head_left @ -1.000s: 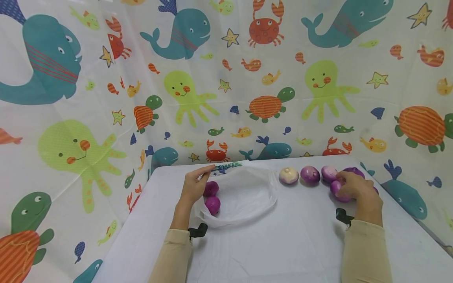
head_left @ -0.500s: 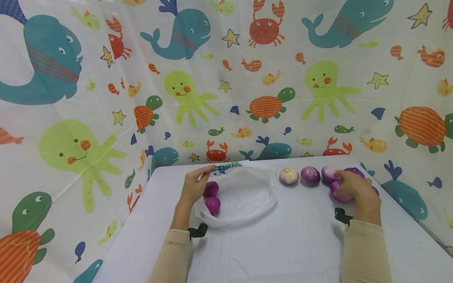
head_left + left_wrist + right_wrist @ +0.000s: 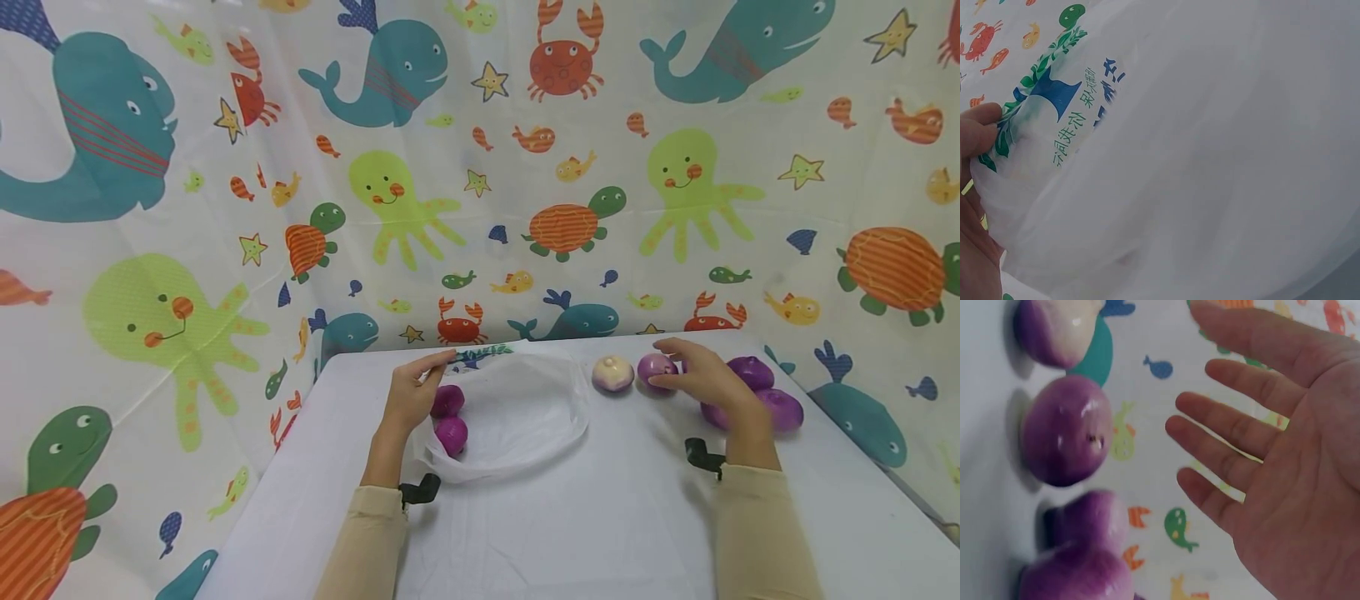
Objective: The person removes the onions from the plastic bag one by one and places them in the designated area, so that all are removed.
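At the left, my left hand (image 3: pixel 411 398) pinches the rim of a white plastic bag (image 3: pixel 517 417) between thumb and fingers; the left wrist view has the printed bag (image 3: pixel 1166 175) filling most of the frame. Two dark purple onions (image 3: pixel 452 435) lie inside the bag's left part. My right hand (image 3: pixel 716 387) is over the onion row, its fingers spread near a purple onion (image 3: pixel 655 372). In the right wrist view the hand (image 3: pixel 1291 444) has straight, parted fingers and holds nothing, apart from the purple onion (image 3: pixel 1067 430).
A pale onion (image 3: pixel 612 373) stands left of the purple one. Several more purple onions (image 3: pixel 782 410) sit at the right, partly hidden by my right hand. The white table (image 3: pixel 570 533) meets a sea-animal patterned curtain (image 3: pixel 495 225) behind and at both sides.
My right hand has left the right-hand onions and moved left and up, its fingers now apart near the middle purple onion. The left hand and bag have stayed in place.
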{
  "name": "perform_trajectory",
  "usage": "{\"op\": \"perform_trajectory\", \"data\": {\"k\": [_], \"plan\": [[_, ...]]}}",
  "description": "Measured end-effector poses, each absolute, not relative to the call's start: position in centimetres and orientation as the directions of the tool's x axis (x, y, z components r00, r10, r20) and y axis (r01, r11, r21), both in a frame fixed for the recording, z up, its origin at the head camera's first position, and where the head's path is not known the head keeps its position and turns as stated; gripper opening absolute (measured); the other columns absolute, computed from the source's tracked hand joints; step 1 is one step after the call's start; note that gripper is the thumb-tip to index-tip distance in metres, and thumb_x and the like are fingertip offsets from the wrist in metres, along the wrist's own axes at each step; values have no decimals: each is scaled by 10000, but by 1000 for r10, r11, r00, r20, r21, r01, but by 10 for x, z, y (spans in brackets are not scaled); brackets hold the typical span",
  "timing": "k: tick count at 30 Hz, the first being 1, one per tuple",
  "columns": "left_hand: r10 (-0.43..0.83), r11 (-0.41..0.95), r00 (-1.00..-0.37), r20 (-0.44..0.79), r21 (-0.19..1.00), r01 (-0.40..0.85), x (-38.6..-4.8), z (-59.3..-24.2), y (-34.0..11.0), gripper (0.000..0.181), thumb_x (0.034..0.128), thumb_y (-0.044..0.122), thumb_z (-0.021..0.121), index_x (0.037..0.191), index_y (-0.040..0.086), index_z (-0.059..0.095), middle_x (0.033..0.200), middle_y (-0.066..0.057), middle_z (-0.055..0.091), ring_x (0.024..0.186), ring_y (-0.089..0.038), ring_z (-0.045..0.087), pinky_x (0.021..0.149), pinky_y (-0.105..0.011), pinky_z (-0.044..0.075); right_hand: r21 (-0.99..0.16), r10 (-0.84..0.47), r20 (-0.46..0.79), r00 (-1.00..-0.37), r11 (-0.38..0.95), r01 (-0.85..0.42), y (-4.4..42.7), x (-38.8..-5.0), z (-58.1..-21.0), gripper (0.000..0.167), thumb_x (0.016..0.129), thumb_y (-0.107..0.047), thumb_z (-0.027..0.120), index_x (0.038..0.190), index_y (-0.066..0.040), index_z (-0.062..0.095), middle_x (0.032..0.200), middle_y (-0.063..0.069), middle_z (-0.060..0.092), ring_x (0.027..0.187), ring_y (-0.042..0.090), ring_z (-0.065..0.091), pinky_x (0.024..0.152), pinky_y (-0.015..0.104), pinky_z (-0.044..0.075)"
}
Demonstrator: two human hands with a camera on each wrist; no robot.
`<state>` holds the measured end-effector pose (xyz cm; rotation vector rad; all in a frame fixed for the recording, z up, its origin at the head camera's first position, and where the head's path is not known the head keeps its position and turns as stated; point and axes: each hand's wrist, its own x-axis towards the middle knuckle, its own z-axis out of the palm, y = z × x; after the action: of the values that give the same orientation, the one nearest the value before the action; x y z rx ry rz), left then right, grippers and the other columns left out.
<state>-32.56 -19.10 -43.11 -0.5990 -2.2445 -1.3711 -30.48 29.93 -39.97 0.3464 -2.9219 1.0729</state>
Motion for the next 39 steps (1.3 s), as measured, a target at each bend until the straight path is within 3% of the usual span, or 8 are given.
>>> {"op": "perform_trajectory", "data": {"k": [5, 14, 26, 32, 39], "plan": [[123, 410, -810, 573, 714, 568, -326, -432, -190, 285, 1030, 24, 613, 1262, 104, 758, 1278, -67, 753, 1266, -253, 684, 1060, -433, 561, -671, -234, 103, -967, 701, -242, 277, -309, -398, 694, 929, -382, 780, 1512, -119, 509, 1509, 234, 529, 1357, 489, 504, 1083, 712, 454], [112, 405, -827, 551, 735, 544, -328, -431, -187, 285, 1032, 9, 599, 1271, 65, 746, 1305, -123, 733, 1289, -302, 666, 1076, -461, 543, -705, -280, 187, -942, 629, -327, 246, -313, -392, 601, 945, -308, 778, 1468, -112, 558, 1489, 203, 564, 1340, 457, 543, 1079, 646, 506], [115, 401, -820, 560, 729, 555, -325, -436, -190, 295, 1031, 44, 621, 1258, 162, 769, 1274, -42, 756, 1268, -236, 684, 1060, -432, 564, -735, -391, 239, -889, 525, -429, 196, -314, -395, 571, 955, -299, 768, 1455, -112, 564, 1460, 164, 588, 1330, 414, 576, 1059, 608, 543], [132, 425, -804, 579, 700, 574, -325, -435, -190, 305, 1030, 24, 611, 1265, 144, 763, 1271, -44, 758, 1254, -229, 693, 1050, -388, 566, -722, -434, 237, -869, 520, -457, 173, -311, -398, 534, 952, -304, 769, 1435, -170, 582, 1451, 116, 604, 1309, 359, 599, 1063, 618, 536], [141, 426, -798, 585, 692, 583, -327, -432, -190, 303, 1028, 3, 601, 1263, 112, 760, 1270, -54, 757, 1253, -230, 692, 1066, -380, 560, -702, -492, 276, -826, 484, -523, 149, -314, -404, 503, 952, -246, 770, 1420, -168, 602, 1434, 85, 623, 1290, 320, 613, 1078, 559, 544]]}}
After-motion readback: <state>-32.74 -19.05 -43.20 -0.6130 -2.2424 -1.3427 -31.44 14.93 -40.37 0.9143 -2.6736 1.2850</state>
